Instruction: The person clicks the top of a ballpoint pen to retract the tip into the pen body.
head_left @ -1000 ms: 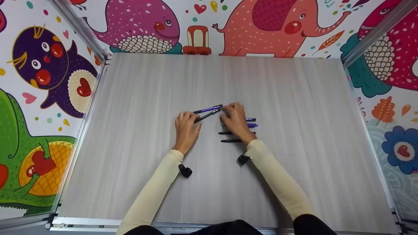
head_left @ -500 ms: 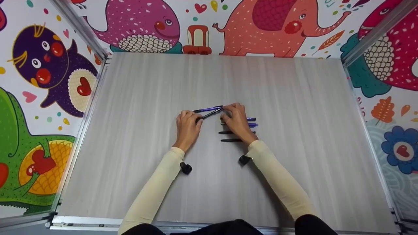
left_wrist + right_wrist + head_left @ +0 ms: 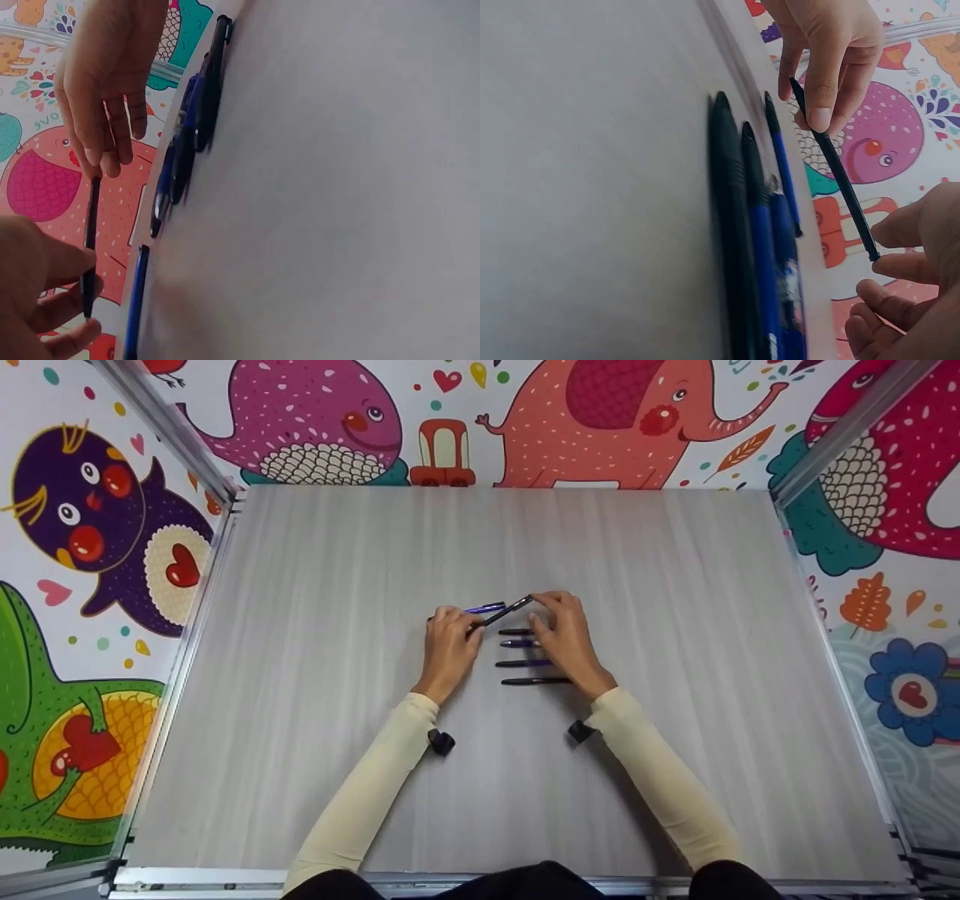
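Observation:
A slim black pen [image 3: 510, 610] slants between my two hands, raised off the table in both wrist views. My left hand [image 3: 450, 646] pinches it near its lower-left end, thumb against the barrel. At the other end, thumb and forefinger of my right hand [image 3: 571, 643] pinch the pen's tip. Behind the left hand lies a blue-purple pen [image 3: 487, 607], partly covered in the head view; the right wrist view shows more of this blue pen [image 3: 783, 165]. Below the right hand, several black and blue pens [image 3: 523, 664] lie in a row, their right ends hidden by hand and wrist.
The pale wood-grain tabletop [image 3: 337, 562] extends on all sides of the pens. Metal rails [image 3: 199, 637] edge it, and walls printed with cartoon animals [image 3: 592, 427] stand at the back and sides. A small black wrist camera [image 3: 442, 742] sits on each sleeve.
Both hands have moved right with the black pen, which now stands farther right relative to the blue-purple one. The head view has also shifted slightly.

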The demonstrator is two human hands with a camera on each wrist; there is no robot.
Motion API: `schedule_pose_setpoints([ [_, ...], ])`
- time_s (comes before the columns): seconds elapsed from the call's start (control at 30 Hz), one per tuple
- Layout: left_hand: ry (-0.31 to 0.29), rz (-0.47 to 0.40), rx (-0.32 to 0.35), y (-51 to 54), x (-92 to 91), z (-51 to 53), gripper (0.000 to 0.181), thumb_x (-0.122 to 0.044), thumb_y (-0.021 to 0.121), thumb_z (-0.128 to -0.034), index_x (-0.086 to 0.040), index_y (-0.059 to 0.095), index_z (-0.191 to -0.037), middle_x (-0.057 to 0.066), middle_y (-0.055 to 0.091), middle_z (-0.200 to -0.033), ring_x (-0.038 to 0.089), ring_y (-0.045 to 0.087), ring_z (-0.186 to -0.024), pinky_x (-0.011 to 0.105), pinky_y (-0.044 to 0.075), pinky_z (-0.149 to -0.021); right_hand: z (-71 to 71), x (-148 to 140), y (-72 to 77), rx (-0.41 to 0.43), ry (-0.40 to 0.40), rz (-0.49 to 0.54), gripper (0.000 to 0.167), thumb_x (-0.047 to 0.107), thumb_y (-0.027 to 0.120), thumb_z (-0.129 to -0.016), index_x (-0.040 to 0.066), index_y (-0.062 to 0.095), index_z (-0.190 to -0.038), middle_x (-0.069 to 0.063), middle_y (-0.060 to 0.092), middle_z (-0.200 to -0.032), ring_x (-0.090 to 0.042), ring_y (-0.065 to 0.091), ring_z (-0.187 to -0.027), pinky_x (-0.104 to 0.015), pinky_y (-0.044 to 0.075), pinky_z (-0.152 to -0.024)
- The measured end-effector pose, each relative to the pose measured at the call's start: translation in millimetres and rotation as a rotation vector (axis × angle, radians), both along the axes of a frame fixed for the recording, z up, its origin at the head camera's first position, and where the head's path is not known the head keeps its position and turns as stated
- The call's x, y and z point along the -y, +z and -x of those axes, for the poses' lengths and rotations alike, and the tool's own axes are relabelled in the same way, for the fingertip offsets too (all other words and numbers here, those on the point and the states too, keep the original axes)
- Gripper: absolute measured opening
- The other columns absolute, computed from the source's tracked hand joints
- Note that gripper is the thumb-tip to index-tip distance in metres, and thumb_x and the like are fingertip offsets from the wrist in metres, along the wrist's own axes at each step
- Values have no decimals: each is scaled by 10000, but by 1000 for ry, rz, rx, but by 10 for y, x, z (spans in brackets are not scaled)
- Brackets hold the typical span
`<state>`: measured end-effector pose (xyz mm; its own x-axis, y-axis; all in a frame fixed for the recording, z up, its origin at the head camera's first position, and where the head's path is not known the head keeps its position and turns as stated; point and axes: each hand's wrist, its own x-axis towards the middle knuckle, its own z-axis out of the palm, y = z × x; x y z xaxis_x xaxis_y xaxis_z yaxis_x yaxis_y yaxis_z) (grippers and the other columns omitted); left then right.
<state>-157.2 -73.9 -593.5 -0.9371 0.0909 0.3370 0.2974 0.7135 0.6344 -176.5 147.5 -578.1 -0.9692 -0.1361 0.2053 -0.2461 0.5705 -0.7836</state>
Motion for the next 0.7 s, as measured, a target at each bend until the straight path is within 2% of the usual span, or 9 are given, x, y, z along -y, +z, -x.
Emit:
schedule_pose_setpoints([
  [0.17, -47, -47, -33, 19, -127, 34, 105, -81, 820, -984, -25, 836, -1071, 112, 795, -1037, 335, 649, -1127, 567, 507, -1028, -38, -122, 47, -37, -9, 38, 378, 30, 723, -1045, -59, 694, -1411, -250, 644, -1374, -426, 593, -1246, -542, 518, -1046],
  [0.2, -56, -60, -46, -52, -142, 72, 99, -101, 818, -992, -43, 840, -1070, 90, 796, -1031, 313, 649, -1123, 545, 512, -1026, -48, -145, 57, -45, -11, 47, 380, 23, 724, -1042, -59, 693, -1412, -250, 644, -1375, -436, 598, -1239, -540, 528, -1035],
  [0.4, -115, -111, -72, -26, -273, 86, 92, -46, 821, -973, -17, 834, -1060, 93, 791, -1003, 310, 650, -1083, 485, 524, -990, -81, -266, 121, -139, -3, 54, 394, -9, 730, -1030, -58, 682, -1418, -235, 650, -1379, -407, 609, -1257, -514, 537, -1019],
  [0.43, -123, -114, -63, 51, -301, 54, 101, -15, 822, -961, 5, 828, -1060, 114, 791, -1006, 329, 651, -1078, 491, 524, -986, -85, -280, 133, -157, -1, 52, 397, -10, 732, -1030, -55, 680, -1421, -229, 653, -1378, -389, 611, -1261, -510, 538, -1018],
  [0.7, -162, -209, 25, 121, -421, 42, 135, -17, 813, -979, 9, 824, -1111, 114, 796, -1051, 316, 646, -1099, 472, 516, -1010, -137, -326, 273, -224, 24, 132, 416, -7, 727, -1040, -35, 665, -1450, -212, 670, -1378, -344, 649, -1300, -571, 555, -1031],
])
